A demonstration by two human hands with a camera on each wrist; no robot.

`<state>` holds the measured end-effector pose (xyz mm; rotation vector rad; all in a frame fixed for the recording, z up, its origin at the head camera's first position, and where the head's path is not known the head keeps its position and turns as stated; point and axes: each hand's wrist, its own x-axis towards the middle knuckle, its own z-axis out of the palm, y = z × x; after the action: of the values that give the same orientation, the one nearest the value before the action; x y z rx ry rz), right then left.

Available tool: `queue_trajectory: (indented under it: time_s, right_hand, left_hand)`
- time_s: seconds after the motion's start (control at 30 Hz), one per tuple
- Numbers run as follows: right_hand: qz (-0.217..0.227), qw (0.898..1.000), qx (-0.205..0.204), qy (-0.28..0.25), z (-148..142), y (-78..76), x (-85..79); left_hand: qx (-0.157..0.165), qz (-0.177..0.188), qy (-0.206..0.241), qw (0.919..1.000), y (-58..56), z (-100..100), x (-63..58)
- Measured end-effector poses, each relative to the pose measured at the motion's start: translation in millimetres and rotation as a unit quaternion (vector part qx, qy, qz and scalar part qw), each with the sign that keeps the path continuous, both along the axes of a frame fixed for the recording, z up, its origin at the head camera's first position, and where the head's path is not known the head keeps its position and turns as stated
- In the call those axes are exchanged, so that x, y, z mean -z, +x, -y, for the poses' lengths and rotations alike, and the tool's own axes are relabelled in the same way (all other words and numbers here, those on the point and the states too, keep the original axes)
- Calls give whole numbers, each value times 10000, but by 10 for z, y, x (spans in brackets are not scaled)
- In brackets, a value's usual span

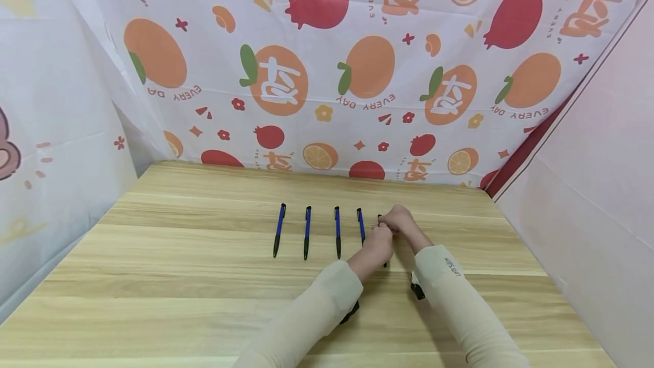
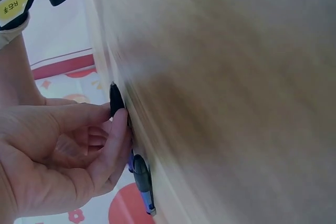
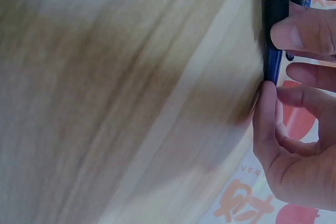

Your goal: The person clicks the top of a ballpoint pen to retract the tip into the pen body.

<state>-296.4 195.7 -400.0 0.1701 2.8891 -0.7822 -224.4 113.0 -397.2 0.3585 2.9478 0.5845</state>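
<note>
A blue pen with a black grip lies under both hands at the right end of a row; in the head view its black tip (image 1: 385, 264) shows below the fingers. My left hand (image 1: 377, 246) pinches this pen (image 2: 115, 99) between thumb and fingers at its black grip. Closer to the pen's far end, my right hand (image 1: 401, 221) pinches the blue barrel (image 3: 273, 65) with thumb and index finger. The middle of the pen is hidden by the hands in the head view. Just left of the hands lies another blue pen (image 1: 360, 221), its lower end covered.
More blue pens with black grips, including a middle one (image 1: 307, 233) and a leftmost one (image 1: 279, 230), lie roughly parallel on the wooden table (image 1: 179, 277). A fruit-print curtain (image 1: 327, 124) hangs at the back edge, with white cloth walls (image 1: 587, 175) at the sides.
</note>
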Motion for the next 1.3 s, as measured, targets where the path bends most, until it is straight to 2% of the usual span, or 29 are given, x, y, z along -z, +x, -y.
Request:
queue_trajectory:
  time_s: [0.2,0.3,0.43,0.47,0.5,0.57,0.6,0.63,0.67,0.7,0.77,0.83,0.93,0.97,1.1,1.2,1.3]
  right_hand:
    - [-89,9997,-140,184,27,17,14]
    - [-134,9995,-65,292,43,50,-3]
    - [-25,9998,117,132,49,62,-7]
    - [-1,9999,132,41,44,57,-3]
    - [46,9999,147,-47,37,50,1]
    - [131,9996,161,-214,23,39,-3]
    - [159,9993,172,-285,19,33,-12]
    - [186,9991,182,-332,16,28,-29]
    - [205,9988,199,-405,10,20,-48]
    - [236,9985,192,-464,5,18,-77]
    - [298,9973,203,-644,4,9,-137]
    - [383,9941,172,-1001,-3,16,-207]
    - [517,9847,192,-1655,-10,36,-290]
    - [539,9808,222,-1863,-12,47,-312]
    - [598,9724,240,-2243,-35,69,-351]
    - [727,9658,197,-2483,-68,66,-351]
    - [923,9556,175,-2791,-98,73,-356]
  left_hand:
    - [-50,43,155,9999,30,12,-9]
    - [-78,78,229,9997,17,0,15]
    - [3,-59,245,9997,-119,-42,213]
    - [73,-292,293,9991,-201,-65,358]
    - [120,-310,325,9989,-242,-67,411]
    - [149,-90,740,9971,-299,-47,468]
    - [144,149,1121,9935,-307,-22,458]
    - [112,491,1598,9859,-308,9,432]
    - [58,880,2098,9738,-299,47,388]
    - [-100,1398,2553,9567,-244,101,256]
    - [-269,1898,3358,9222,-203,168,183]
    - [-379,2217,3845,8953,-164,222,113]
    - [-472,2301,4179,8776,-143,262,71]
    - [-528,2364,4319,8688,-140,276,46]
    - [-594,2474,4636,8488,-139,312,15]
    - [-541,2508,4753,8416,-125,355,6]
    - [-454,2483,4811,8396,-106,400,6]
